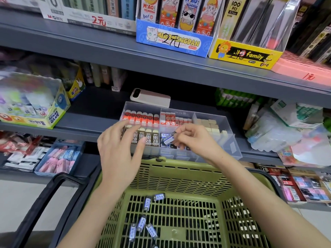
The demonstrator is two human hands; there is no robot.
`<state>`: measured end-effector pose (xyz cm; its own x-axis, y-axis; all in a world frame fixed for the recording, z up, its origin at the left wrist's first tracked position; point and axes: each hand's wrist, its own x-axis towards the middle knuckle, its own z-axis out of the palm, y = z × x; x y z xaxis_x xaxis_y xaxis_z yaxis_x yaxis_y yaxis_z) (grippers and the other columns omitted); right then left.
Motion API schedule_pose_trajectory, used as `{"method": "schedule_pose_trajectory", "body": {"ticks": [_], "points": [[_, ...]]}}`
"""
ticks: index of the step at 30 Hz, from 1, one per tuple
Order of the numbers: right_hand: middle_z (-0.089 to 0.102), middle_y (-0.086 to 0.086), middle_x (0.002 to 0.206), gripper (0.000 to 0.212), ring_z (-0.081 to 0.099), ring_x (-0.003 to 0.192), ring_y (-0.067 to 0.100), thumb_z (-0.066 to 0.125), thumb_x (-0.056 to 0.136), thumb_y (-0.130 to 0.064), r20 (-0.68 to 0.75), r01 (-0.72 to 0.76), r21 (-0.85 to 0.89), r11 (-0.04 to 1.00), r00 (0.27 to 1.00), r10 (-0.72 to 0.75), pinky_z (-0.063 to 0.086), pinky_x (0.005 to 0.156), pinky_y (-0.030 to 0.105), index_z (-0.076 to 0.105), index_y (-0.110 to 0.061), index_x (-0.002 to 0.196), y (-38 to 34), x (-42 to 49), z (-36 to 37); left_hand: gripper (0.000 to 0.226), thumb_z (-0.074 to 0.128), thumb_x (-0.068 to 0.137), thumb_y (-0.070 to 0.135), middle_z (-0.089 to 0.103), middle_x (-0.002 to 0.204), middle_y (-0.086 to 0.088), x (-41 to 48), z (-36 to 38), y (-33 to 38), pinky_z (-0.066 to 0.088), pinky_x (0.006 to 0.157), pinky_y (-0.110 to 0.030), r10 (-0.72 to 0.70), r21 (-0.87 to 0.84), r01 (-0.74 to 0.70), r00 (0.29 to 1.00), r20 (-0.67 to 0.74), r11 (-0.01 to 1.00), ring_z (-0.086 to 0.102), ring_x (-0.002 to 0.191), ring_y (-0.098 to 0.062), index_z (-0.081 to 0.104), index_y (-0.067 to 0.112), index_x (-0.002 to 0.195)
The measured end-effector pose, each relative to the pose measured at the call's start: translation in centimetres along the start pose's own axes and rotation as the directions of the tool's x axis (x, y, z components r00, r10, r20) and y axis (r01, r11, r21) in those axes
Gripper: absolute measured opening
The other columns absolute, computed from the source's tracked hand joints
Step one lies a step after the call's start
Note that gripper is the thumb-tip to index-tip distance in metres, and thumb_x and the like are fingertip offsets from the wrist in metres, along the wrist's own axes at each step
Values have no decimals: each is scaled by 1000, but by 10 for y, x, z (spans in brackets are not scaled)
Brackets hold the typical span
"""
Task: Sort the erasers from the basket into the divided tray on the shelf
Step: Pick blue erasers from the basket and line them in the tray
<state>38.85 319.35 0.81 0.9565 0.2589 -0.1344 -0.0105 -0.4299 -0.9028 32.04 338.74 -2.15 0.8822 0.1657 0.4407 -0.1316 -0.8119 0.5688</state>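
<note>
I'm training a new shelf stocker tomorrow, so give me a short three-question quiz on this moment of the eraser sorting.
1. True or false: the right hand pinches a blue-and-white eraser above the divided tray.
2. Where do loose erasers lie? A) green basket B) top shelf C) floor
3. Fill in: the left hand is ___ and holds nothing.
Key: 1 true; 2 A; 3 open.
</note>
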Motion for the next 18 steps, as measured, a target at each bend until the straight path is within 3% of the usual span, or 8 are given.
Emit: {"method": "schedule_pose_trajectory", "body": {"ticks": [4, 11, 14, 16, 18], "points": [[67, -3, 83, 8, 58, 75, 7, 68, 81, -13, 143, 74, -272, 959, 989, -35, 46, 76, 20, 71, -12, 88, 0, 4, -3, 50, 37, 92, 43, 52, 132, -11, 1, 2, -3, 26, 107, -50, -9, 46, 6, 999, 52, 999, 45, 125, -30, 61, 11, 121], [63, -17, 90, 14, 55, 97, 11, 63, 85, -25, 232, 208, -570, 795, 969, -88, 42, 94, 33, 75, -23, 93, -3, 5, -14, 44, 44, 92, 38, 50, 134, -12, 0, 6, -6, 25, 107, -50, 5, 68, -11, 996, 88, 998, 42, 128, -29, 61, 12, 123], [64, -14, 101, 25, 44, 99, 16, 52, 91, -40, 259, 294, -744, 600, 955, -147, 32, 98, 35, 72, -30, 104, 2, -1, -13, 47, 40, 92, 40, 50, 135, -14, 1, 8, -7, 27, 107, -51, 15, 72, -23, 994, 109, 997, 42, 129, -31, 60, 11, 124], [60, -12, 110, 36, 40, 101, 14, 45, 93, -49, 279, 335, -842, 423, 941, -190, 24, 91, 27, 65, -31, 117, 6, -6, -12, 47, 40, 92, 39, 50, 134, -15, 2, 8, -6, 28, 107, -52, 21, 68, -29, 993, 112, 997, 43, 128, -33, 61, 10, 123], [60, -8, 113, 39, 42, 103, 17, 46, 93, -47, 234, 343, -873, 347, 919, -318, 23, 85, 29, 63, -26, 121, 6, -16, -9, 42, 47, 92, 34, 51, 133, -16, 4, 6, -4, 29, 106, -52, 23, 57, -28, 995, 98, 998, 43, 127, -34, 61, 9, 123]]}}
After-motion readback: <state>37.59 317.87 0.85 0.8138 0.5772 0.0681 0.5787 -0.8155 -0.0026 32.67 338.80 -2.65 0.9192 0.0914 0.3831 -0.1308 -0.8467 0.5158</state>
